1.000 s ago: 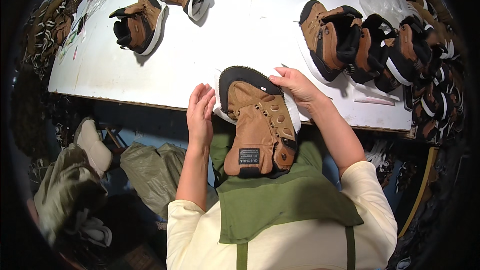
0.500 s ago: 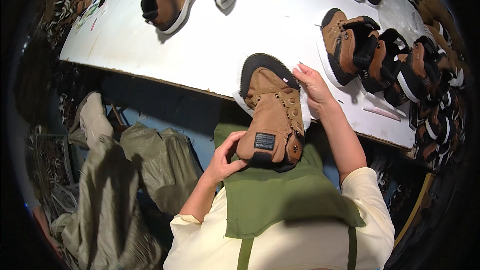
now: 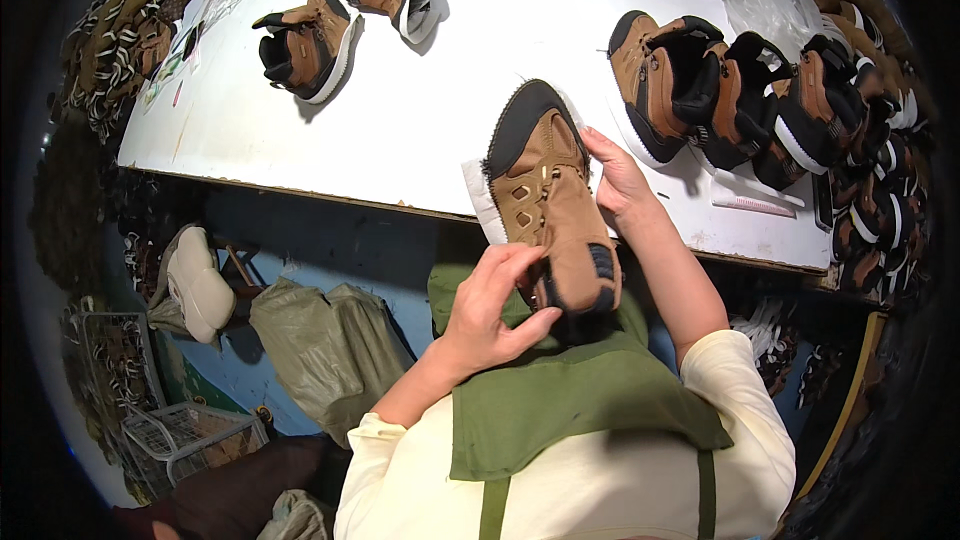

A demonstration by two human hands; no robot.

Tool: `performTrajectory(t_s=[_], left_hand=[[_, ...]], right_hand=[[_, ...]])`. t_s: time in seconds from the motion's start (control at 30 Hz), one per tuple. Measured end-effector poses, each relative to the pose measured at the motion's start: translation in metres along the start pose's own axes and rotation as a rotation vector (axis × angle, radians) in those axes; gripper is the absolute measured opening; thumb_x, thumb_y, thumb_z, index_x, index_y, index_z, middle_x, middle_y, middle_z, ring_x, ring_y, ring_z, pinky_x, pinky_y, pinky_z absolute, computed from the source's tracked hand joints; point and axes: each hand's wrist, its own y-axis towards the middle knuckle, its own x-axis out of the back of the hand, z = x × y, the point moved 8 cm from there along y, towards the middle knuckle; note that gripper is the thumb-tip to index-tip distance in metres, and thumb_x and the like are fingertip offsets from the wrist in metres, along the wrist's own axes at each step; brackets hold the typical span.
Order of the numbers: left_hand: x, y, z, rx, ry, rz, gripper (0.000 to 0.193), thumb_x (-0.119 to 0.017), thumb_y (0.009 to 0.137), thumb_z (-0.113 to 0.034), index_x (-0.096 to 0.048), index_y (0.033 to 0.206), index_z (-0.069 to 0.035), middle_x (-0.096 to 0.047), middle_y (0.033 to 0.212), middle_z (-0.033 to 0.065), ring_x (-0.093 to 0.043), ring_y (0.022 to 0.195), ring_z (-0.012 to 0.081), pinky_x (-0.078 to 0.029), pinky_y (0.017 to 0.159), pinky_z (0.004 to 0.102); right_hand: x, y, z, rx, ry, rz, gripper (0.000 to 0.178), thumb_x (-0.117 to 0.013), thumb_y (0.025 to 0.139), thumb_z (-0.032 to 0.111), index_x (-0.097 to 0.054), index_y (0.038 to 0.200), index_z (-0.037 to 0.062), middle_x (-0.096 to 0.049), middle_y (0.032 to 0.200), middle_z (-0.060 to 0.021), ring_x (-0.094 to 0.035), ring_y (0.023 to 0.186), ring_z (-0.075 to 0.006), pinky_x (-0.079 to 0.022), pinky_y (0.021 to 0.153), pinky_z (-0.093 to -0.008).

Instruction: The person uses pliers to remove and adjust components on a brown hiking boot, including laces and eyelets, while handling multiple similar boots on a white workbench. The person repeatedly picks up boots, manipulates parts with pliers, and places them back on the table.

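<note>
A brown boot upper [image 3: 545, 175] with a black toe is held between my two hands, its toe pointing away from me over the table's front edge. My left hand [image 3: 490, 315] has its fingers and thumb closed on the ankle end, at the left side of the collar. My right hand [image 3: 618, 180] grips the upper's right edge near the toe, its fingers partly hidden behind it. White lining [image 3: 484, 202] sticks out along the upper's left side. The heel end hangs over my green apron [image 3: 590, 400].
On the white table [image 3: 250, 140] stand two brown boots [image 3: 305, 48] at the far left. A row of boots [image 3: 665, 85] lines the right side, beside a white strip [image 3: 755, 196]. Below on the left are an olive sack [image 3: 325, 340] and a wire basket [image 3: 190, 435].
The upper has rolled, so its left side and eyelets show and the tongue label faces away. My left hand has moved up along the collar. At lower left, draped olive cloth no longer covers the basket.
</note>
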Motion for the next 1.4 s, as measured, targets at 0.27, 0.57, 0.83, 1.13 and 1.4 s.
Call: performTrajectory(t_s=[0.27,0.57,0.83,1.13,1.4], left_hand=[[0.013,0.009,0.018,-0.030,-0.075,-0.158,0.040,-0.071,0.073,-0.002,-0.059,0.111,0.003,-0.060,0.101,0.0145,-0.059,0.078,0.0192,-0.050,0.067,0.0280],[0.032,0.035,0.121,0.528,-0.248,-0.349,0.057,-0.075,0.079,-0.016,-0.047,0.125,0.002,-0.058,0.108,0.0120,-0.057,0.092,0.0147,-0.048,0.082,0.0283],[0.012,0.043,0.144,0.618,-0.766,-0.431,0.048,-0.069,0.084,-0.003,-0.046,0.125,0.003,-0.065,0.094,0.0089,-0.061,0.084,0.0120,-0.049,0.078,0.0250],[0.007,0.033,0.167,0.729,-0.932,-0.469,0.019,-0.059,0.094,-0.014,-0.062,0.102,0.003,-0.066,0.095,0.0061,-0.060,0.084,0.0113,-0.047,0.077,0.0256],[-0.003,0.016,0.201,0.819,-1.226,-0.377,0.026,-0.051,0.096,-0.021,-0.058,0.111,-0.001,-0.063,0.111,0.0106,-0.059,0.102,0.0215,-0.046,0.092,0.0376]], right_hand=[[-0.001,-0.008,-0.009,-0.116,0.110,0.028,0.027,-0.057,0.095,0.019,-0.054,0.117,0.0043,-0.059,0.114,-0.0063,-0.055,0.110,-0.0188,-0.047,0.097,-0.0415],[0.015,0.000,-0.010,-0.029,-0.028,-0.090,0.028,-0.053,0.096,0.018,-0.053,0.120,0.0031,-0.058,0.116,-0.0078,-0.057,0.110,-0.0201,-0.048,0.098,-0.0419],[0.025,-0.001,-0.009,-0.027,-0.010,-0.136,0.025,-0.057,0.094,0.016,-0.055,0.116,0.0037,-0.060,0.114,-0.0068,-0.058,0.107,-0.0182,-0.048,0.096,-0.0376],[0.012,-0.006,-0.009,-0.024,-0.019,-0.078,0.031,-0.061,0.092,0.014,-0.057,0.119,0.0014,-0.060,0.118,-0.0058,-0.051,0.114,-0.0162,-0.039,0.103,-0.0351],[0.008,-0.007,-0.010,0.094,-0.112,-0.184,0.028,-0.058,0.094,0.017,-0.056,0.116,0.0004,-0.062,0.111,-0.0092,-0.057,0.107,-0.0179,-0.048,0.095,-0.0350]])
